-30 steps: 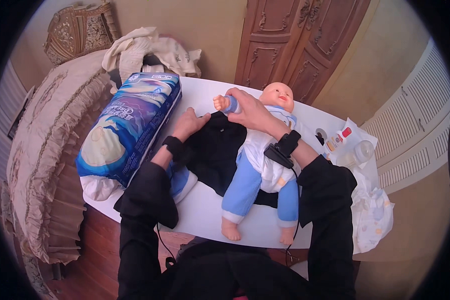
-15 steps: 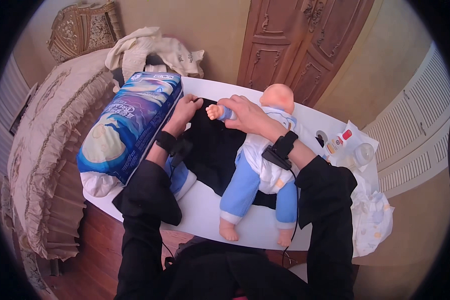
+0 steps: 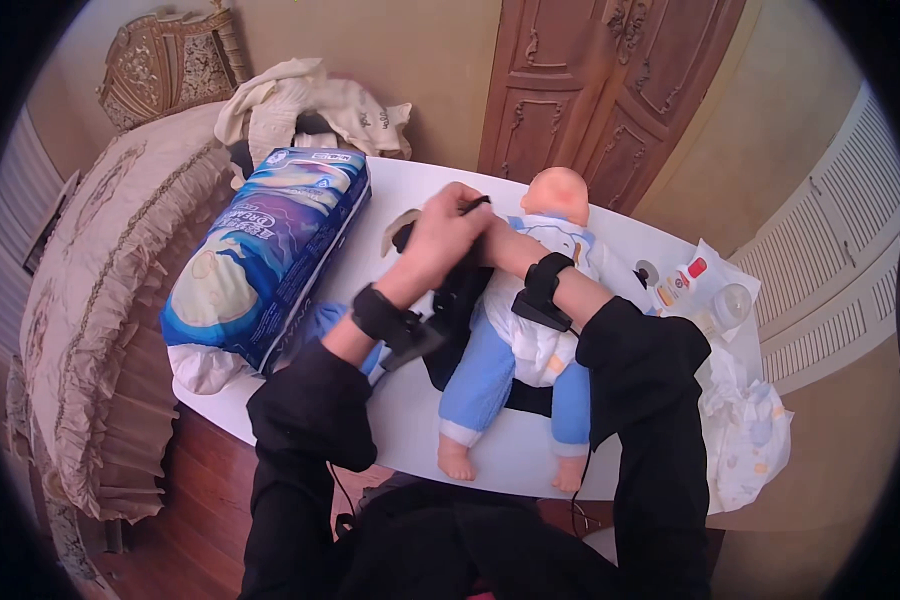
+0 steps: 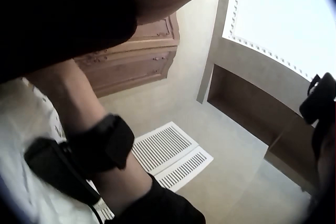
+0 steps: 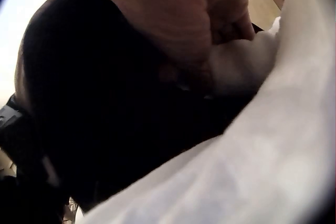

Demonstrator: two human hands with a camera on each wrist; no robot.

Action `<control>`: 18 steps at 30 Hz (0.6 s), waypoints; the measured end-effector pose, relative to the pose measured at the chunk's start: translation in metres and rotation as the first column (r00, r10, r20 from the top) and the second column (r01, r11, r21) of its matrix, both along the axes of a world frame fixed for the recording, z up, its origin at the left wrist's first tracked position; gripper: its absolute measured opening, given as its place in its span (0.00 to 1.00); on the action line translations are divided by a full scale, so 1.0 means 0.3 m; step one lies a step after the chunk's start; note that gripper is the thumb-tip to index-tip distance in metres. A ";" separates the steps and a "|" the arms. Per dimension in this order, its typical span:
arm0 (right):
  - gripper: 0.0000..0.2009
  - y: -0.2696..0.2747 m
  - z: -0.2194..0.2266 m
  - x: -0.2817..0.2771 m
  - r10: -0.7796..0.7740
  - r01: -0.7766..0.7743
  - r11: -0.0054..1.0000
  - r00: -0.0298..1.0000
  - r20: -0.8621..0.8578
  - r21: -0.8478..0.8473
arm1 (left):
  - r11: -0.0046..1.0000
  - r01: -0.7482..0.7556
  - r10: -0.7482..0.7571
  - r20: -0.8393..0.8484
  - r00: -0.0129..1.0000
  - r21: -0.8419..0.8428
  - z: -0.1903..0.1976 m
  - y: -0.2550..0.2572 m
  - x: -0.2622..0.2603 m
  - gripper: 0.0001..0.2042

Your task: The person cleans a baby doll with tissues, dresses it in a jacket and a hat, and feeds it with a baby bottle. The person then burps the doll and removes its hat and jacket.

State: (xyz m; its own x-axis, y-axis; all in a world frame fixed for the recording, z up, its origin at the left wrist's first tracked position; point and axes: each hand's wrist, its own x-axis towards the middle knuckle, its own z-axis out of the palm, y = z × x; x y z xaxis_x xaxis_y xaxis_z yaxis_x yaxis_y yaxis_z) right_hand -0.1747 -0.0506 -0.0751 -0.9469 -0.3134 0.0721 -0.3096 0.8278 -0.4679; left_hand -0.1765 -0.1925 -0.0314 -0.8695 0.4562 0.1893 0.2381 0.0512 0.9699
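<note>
A baby doll (image 3: 555, 195) in a white top and light blue trousers lies on its back, its head at the far side. Black cloth (image 3: 454, 335) lies beneath and beside it. Above the cloth, my left hand (image 3: 442, 240) pinches a raised edge of it, crossing in front of my right hand (image 3: 505, 243). In the right wrist view, my right hand (image 5: 173, 11) has its fingers curled round the doll's white-sleeved arm (image 5: 241, 66). Black fabric spreads below that hand there, and the doll's fist is hidden. The left wrist view mostly catches the right forearm (image 4: 115, 182).
A blue diaper pack (image 3: 270, 240) fills the white table's (image 3: 410, 450) left side, with blue clothing (image 3: 328, 318) by it. To the right lie a bottle (image 3: 730, 305), a red-capped container (image 3: 682, 280) and a crumpled diaper (image 3: 750, 440). A bed (image 3: 90, 330) stands left.
My left hand has taken the cloth's far edge, lifted it and brought it right, over my right hand. The doll's fist, visible before, is now covered. The doll's head has turned.
</note>
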 end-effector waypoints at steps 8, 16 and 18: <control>0.19 0.007 -0.006 0.020 -0.037 0.033 0.980 0.999 -0.014 -0.196 | 0.998 0.040 -0.049 -0.274 0.960 -0.039 -0.010 0.068 0.207 0.15; 0.22 -0.002 0.033 -0.039 -0.067 0.066 0.998 0.998 0.023 0.022 | 0.950 -0.310 0.271 -0.397 0.877 -0.038 -0.128 -0.099 0.101 0.13; 0.22 0.007 0.036 -0.016 -0.081 0.079 0.994 0.996 0.025 0.078 | 0.842 -0.540 0.427 -0.599 0.677 -0.011 -0.260 -0.150 -0.067 0.12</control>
State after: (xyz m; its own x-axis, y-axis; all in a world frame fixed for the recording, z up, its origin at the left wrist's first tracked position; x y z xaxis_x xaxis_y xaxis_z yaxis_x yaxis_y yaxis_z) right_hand -0.1797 -0.0484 -0.0643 -0.9705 -0.2399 0.0243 -0.2286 0.8832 -0.4094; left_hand -0.1967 -0.2375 -0.1093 -0.7406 0.0756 0.6677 0.6185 0.4652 0.6333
